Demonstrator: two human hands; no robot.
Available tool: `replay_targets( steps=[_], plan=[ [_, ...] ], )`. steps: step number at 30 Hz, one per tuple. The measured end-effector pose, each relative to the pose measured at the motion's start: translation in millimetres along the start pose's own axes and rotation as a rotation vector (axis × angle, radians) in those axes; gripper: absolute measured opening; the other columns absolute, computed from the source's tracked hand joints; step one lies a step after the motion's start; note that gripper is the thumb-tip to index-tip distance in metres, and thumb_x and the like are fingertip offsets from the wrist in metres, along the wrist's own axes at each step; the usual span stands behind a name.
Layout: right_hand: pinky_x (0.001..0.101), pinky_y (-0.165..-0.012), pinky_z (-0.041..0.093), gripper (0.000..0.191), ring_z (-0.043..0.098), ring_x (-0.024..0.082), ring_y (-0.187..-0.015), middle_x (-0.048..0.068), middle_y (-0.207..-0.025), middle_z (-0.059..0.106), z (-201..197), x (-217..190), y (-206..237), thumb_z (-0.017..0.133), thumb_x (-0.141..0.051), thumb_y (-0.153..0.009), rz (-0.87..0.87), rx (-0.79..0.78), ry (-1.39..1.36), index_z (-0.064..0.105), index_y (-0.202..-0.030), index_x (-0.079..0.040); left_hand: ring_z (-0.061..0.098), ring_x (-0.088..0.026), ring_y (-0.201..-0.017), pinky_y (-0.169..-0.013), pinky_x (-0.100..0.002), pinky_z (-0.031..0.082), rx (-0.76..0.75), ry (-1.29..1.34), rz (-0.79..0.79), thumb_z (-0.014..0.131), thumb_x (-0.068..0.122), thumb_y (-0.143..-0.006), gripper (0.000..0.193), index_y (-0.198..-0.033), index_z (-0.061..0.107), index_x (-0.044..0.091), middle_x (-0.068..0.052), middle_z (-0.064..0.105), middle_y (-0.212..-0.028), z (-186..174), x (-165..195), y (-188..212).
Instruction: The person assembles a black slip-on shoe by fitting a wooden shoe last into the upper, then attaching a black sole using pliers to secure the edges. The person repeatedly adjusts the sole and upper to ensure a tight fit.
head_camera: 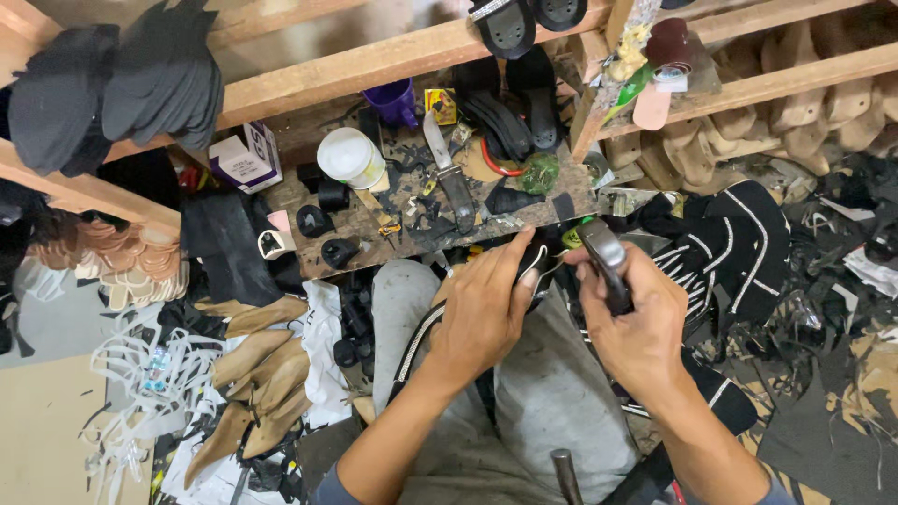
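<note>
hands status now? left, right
Left hand: closed on a black shoe piece with white trim.
Right hand: closed around a dark metal tool.

Both forearms are bare, a blue-grey sleeve edge shows at the left elbow, and light grey trousers (552, 393) cover the lap.

Two hands were at work: the left hand (482, 313) and the right hand (636, 323). On the bench (374, 229) lay one knife (447, 168), one white tub (350, 156), one purple cup (395, 99) and one small white box (245, 157). Roughly seven tan wooden shoe lasts (257, 374) lay heaped on the floor.
</note>
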State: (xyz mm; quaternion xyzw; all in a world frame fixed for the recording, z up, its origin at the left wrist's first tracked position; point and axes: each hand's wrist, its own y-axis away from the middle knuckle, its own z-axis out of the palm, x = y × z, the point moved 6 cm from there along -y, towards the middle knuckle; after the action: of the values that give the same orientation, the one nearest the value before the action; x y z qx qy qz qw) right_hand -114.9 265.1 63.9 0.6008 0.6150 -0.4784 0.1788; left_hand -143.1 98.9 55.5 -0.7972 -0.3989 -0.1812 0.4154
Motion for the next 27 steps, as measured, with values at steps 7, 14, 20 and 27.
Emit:
replay_targets(
  steps=[7,14,20,27],
  plan=[
    [0.0294,-0.068,0.05,0.026,0.061,0.015,-0.073,0.009,-0.085,0.063,21,-27,-8,0.08,-0.005,-0.087,-0.236,0.047,0.14,0.064,-0.107,0.001,0.064,-0.041,-0.111,-0.098,-0.047,0.049,-0.008,0.052,-0.051,0.055,0.011,-0.104,0.043,-0.143,0.051,-0.005,-0.025,0.065,-0.121,0,2,11],
    [0.0288,-0.057,0.05,0.022,0.059,0.014,-0.065,0.005,-0.089,0.058,23,7,-12,0.071,-0.005,-0.091,0.267,-0.268,-0.451,0.053,-0.103,-0.004,0.066,-0.04,-0.109,-0.092,-0.046,0.051,0.001,0.097,-0.087,0.056,0.014,-0.104,0.042,-0.142,0.053,-0.002,-0.024,0.068,-0.122,-15,-7,16],
    [0.0418,-0.098,0.057,0.012,0.076,0.034,-0.109,0.024,-0.122,0.075,33,14,6,0.068,-0.005,-0.088,0.562,-1.021,-0.83,0.058,-0.092,0.0,0.067,-0.04,-0.111,-0.091,-0.046,0.052,-0.013,0.163,-0.121,0.052,0.017,-0.106,0.042,-0.145,0.052,0.0,-0.024,0.068,-0.125,-30,-22,23],
    [0.0555,-0.103,0.053,0.03,0.069,0.041,-0.122,0.029,-0.131,0.068,41,9,-6,0.068,-0.012,-0.087,0.817,-1.157,-1.004,0.064,-0.112,0.005,0.066,-0.04,-0.117,-0.095,-0.045,0.049,-0.02,0.154,-0.094,0.051,0.017,-0.107,0.042,-0.146,0.051,0.001,-0.023,0.066,-0.132,-28,-20,27]
  ],
)
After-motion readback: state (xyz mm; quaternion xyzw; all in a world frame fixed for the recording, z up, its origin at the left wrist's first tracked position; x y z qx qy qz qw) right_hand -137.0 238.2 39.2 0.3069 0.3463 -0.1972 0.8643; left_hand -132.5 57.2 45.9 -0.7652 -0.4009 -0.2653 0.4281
